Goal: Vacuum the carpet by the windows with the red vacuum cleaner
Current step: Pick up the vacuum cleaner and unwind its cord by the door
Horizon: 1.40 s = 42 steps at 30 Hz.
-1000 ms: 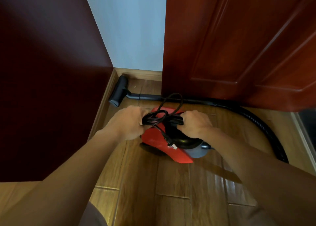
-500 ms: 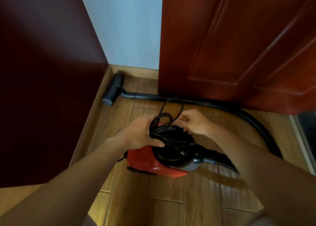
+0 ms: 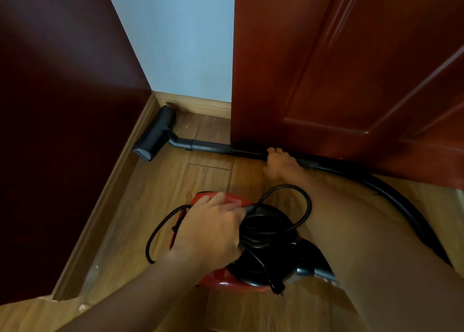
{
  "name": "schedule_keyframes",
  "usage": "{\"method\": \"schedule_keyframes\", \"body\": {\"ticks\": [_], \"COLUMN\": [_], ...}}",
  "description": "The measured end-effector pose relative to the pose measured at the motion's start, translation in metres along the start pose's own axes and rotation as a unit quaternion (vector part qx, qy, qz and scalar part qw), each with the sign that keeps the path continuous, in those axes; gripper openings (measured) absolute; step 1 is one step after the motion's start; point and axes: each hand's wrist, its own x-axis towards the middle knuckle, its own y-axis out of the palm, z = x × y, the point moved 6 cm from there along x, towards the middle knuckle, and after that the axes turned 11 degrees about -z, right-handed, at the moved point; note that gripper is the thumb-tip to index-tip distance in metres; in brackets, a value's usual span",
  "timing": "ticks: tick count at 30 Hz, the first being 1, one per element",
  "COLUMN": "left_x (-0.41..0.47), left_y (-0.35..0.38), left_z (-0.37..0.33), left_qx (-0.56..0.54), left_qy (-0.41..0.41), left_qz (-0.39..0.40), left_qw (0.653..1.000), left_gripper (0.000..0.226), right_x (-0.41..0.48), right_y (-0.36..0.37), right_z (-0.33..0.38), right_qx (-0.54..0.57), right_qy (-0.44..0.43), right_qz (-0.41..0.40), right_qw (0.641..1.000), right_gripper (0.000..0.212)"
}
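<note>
The red vacuum cleaner (image 3: 234, 201) sits on the wooden floor right below me. Its black power cord (image 3: 266, 228) lies coiled on top of the body, with loops hanging off both sides. My left hand (image 3: 211, 231) grips the cord bundle against the top of the cleaner. My right hand (image 3: 280, 165) reaches forward and curls its fingers round the black wand (image 3: 213, 146) lying at the foot of the door. The wand ends in a black floor nozzle (image 3: 155, 133) against the left skirting. A ribbed black hose (image 3: 391, 201) curves back on the right.
A dark red wooden door (image 3: 351, 68) stands close ahead on the right. A dark red panel (image 3: 62, 131) fills the left, with a pale wall (image 3: 180, 43) between them. Wooden floor (image 3: 163, 188) lies in the narrow corner.
My right hand let go of the cord and reached forward to the wand by the door. The left hand stayed on the cord bundle. The view came closer to the cleaner.
</note>
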Motion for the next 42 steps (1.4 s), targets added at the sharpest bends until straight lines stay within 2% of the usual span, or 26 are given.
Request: {"method": "schedule_keyframes", "body": {"ticks": [3,6,8,11,13,15,19,21,23,25,29,30,32,34,36,38,42], "left_x": [-0.003,-0.002,0.0,0.0,-0.001,-0.001,-0.002,-0.002,-0.001,0.001,0.005,0.006,0.008,0.009,0.011,0.013,0.017], "left_y": [0.002,0.002,0.004,0.005,0.007,0.005,-0.003,-0.007,-0.012,-0.012,0.0,0.002,0.004,0.004,0.003,0.002,0.0], "left_z": [-0.001,0.0,0.0,0.001,0.001,0.0,-0.002,-0.005,-0.004,-0.001,0.008,0.008,0.006,0.006,0.004,0.003,0.002], "left_qx": [-0.009,-0.008,-0.009,-0.011,-0.009,-0.013,0.019,0.015,-0.003,-0.037,-0.119,-0.114,-0.093,-0.085,-0.082,-0.072,-0.035], "left_qy": [0.008,0.013,0.01,0.009,0.01,0.009,0.026,0.037,0.035,0.014,-0.056,-0.052,-0.033,-0.031,-0.032,-0.024,0.008], "left_qz": [-0.023,-0.028,-0.024,-0.011,0.006,0.01,-0.014,-0.031,-0.043,-0.037,0.038,0.056,0.081,0.098,0.104,0.093,0.092], "left_qw": [1.0,0.999,1.0,1.0,1.0,1.0,0.999,0.999,0.998,0.999,0.991,0.991,0.992,0.991,0.991,0.993,0.995], "left_gripper": [0.022,0.023,0.022,0.022,0.025,0.03,0.049,0.054,0.059,0.065,0.082,0.08,0.065,0.057,0.054,0.053,0.053], "right_x": [0.013,0.013,0.001,-0.029,-0.047,-0.061,-0.105,-0.136,-0.167,-0.19,-0.213,-0.215,-0.22,-0.225,-0.227,-0.228,-0.231], "right_y": [0.014,0.018,0.027,0.051,0.042,0.006,-0.08,-0.106,-0.116,-0.113,-0.106,-0.102,-0.094,-0.089,-0.09,-0.091,-0.091], "right_z": [0.0,0.001,0.003,-0.002,-0.005,-0.002,0.021,0.035,0.044,0.045,0.042,0.04,0.033,0.031,0.034,0.042,0.049], "right_qx": [-0.033,-0.091,-0.109,-0.078,-0.058,-0.077,-0.128,-0.136,-0.095,-0.017,0.086,0.084,0.052,0.031,0.013,-0.013,0.011], "right_qy": [-0.01,-0.031,-0.03,-0.018,-0.042,-0.102,-0.171,-0.19,-0.203,-0.195,-0.169,-0.157,-0.137,-0.138,-0.126,-0.122,-0.127], "right_qz": [0.023,-0.003,0.022,0.119,0.121,0.086,0.011,-0.016,-0.023,0.0,0.041,0.063,0.11,0.112,0.06,-0.013,-0.02], "right_qw": [0.999,0.995,0.993,0.99,0.99,0.988,0.977,0.972,0.974,0.981,0.981,0.982,0.983,0.984,0.99,0.992,0.992], "right_gripper": [0.063,0.065,0.054,0.026,0.012,0.01,0.017,0.011,0.019,0.016,0.018,0.019,0.055,0.075,0.075,0.062,0.052]}}
